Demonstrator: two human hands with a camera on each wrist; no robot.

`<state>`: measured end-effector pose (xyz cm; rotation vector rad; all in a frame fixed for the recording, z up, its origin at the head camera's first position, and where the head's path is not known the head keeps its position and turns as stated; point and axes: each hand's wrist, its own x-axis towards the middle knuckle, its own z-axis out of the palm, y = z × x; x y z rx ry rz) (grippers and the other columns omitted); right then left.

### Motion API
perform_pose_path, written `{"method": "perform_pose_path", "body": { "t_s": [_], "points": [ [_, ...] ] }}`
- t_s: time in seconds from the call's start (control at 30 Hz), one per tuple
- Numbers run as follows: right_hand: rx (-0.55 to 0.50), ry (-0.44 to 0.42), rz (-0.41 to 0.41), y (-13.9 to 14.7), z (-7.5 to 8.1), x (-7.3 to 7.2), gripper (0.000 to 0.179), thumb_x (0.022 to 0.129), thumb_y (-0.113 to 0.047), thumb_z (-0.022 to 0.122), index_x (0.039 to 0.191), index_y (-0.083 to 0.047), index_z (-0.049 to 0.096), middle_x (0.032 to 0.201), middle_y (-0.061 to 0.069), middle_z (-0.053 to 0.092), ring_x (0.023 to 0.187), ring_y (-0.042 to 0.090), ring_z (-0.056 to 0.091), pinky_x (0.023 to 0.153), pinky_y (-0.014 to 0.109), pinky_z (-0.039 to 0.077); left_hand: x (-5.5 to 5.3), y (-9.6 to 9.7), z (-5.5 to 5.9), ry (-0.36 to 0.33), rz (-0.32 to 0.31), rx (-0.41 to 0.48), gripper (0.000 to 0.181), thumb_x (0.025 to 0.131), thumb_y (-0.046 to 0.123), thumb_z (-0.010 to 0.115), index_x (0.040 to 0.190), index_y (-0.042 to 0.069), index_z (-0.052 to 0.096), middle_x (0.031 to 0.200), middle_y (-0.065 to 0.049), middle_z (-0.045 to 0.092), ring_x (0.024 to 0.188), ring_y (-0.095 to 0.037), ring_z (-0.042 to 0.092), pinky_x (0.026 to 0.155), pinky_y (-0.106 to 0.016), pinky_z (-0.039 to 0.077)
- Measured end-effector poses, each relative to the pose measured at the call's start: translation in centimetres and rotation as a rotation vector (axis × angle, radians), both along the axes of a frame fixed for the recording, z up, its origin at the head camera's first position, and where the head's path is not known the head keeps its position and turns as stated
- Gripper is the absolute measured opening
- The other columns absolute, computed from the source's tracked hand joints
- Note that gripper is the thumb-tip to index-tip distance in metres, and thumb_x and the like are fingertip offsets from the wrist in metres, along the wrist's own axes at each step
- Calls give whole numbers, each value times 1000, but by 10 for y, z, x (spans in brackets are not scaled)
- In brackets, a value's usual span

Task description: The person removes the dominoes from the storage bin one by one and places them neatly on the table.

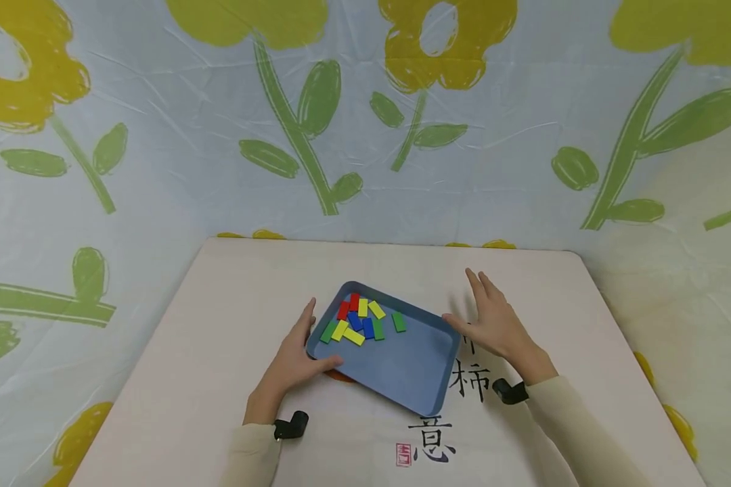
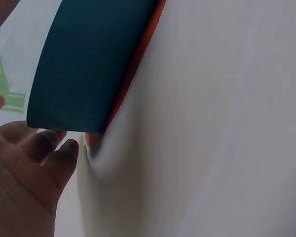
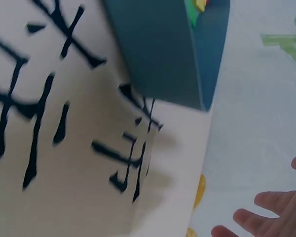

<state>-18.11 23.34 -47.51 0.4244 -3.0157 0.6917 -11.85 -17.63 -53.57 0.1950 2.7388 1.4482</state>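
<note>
A shallow blue-grey tray (image 1: 396,365) sits slantwise on the table, with several small red, yellow, blue and green rectangular blocks (image 1: 355,320) toward its back left. My left hand (image 1: 292,358) holds the tray's left corner, thumb across the front rim and fingers along the left side. In the left wrist view, fingertips (image 2: 64,150) lie right at the low edge of the tray (image 2: 84,69). My right hand (image 1: 493,325) is spread beside the tray's right end, thumb tip close to the back right corner. The right wrist view has its fingers (image 3: 266,212) apart from the tray wall (image 3: 163,59).
The pale tabletop (image 1: 250,270) carries black brush characters (image 1: 472,380) and a small red seal print (image 1: 404,455). Behind and at both sides hangs a white cloth (image 1: 176,135) printed with yellow flowers. Each wrist wears a black device (image 1: 291,425).
</note>
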Motion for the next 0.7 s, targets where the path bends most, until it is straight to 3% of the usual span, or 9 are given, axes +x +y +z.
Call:
{"method": "perform_pose_path", "body": {
  "t_s": [0.37,0.5,0.7],
  "points": [
    [-165,-42,64,-42,1,3,104,90,-64,68,167,-22,12,165,25,26,149,48,31,108,74,38,0,11,-4,-53,-43,-5,124,72,48,91,167,23,16,171,-3,26,156,-32,28,120,-64,31],
    [-216,-69,79,-58,-3,5,103,90,-61,70,167,-25,13,164,20,28,142,42,42,105,69,45,2,11,-7,-69,-38,-28,126,71,52,91,167,19,17,170,-7,26,155,-33,29,120,-63,32],
    [-273,-90,149,-80,-9,4,101,88,-52,75,166,-19,19,156,20,38,130,40,54,100,62,52,2,11,-9,-74,-35,-38,123,71,53,90,166,19,20,169,-6,29,152,-32,34,118,-63,35]
  ]
}}
